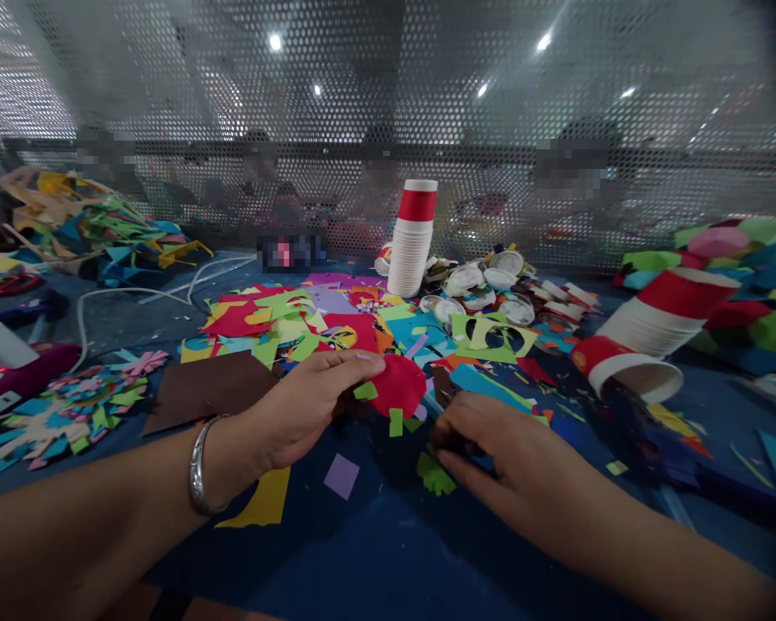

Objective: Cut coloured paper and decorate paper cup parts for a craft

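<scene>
My left hand (307, 405) pinches a red paper circle (397, 388) by its upper left edge. Small light-green paper pieces sit at the circle's rim, one of them a green rectangle (396, 423) at its lower edge. To the right of the circle is my right hand (491, 440), with its fingers curled closed. What it grips is mostly hidden; a narrow pale-blue strip or blade shows beyond the knuckles. By that thumb tip is a green fringed paper piece (435, 474). A purple paper square (341, 476) lies on the table between my hands.
Beyond my hands spread coloured paper scraps (284, 315). A stack of paper cups (410, 246) stands upright behind them, near a heap of white discs (485, 280). More cups (660, 319) lean at right. Brown paper (210, 388) and a purple glue gun (22, 375) are at left.
</scene>
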`<state>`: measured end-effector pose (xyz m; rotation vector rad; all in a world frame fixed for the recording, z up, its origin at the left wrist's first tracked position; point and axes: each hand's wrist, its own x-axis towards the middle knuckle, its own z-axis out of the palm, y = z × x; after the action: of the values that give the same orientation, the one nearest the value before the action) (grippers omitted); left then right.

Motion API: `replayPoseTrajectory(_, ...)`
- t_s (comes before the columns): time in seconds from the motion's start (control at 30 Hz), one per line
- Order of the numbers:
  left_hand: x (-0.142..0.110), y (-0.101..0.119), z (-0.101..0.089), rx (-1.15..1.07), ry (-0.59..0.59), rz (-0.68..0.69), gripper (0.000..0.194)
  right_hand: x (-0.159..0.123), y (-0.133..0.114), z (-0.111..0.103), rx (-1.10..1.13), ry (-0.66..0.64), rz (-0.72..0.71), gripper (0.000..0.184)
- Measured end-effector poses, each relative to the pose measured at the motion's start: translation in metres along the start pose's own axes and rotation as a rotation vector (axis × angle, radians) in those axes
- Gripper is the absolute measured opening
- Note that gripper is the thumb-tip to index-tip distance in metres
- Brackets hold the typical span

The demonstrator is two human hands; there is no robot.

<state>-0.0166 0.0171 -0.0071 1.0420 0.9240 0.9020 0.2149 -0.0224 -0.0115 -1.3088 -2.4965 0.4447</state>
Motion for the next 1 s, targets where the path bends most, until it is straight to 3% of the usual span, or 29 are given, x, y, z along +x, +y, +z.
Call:
replayPoseTrajectory(0.67, -0.001, 0.000, 0.000, -0.016, -0.071, 0.014, 0.021, 0.002, -0.001, 0.001, -0.018, -0.031, -0.004, 0.011)
replayPoseTrajectory(0.8, -0.001, 0.000, 0.000, -0.005, -0.063, 0.005, 0.020, 0.001, -0.003, -0.005, 0.079, -0.003, 0.044, 0.009)
replayPoseTrajectory(1.0, -0.002, -0.002, -0.003, 0.021, -0.143, 0.009, 0.025, 0.000, -0.004, -0.015, 0.263, 0.038, 0.105, 0.008)
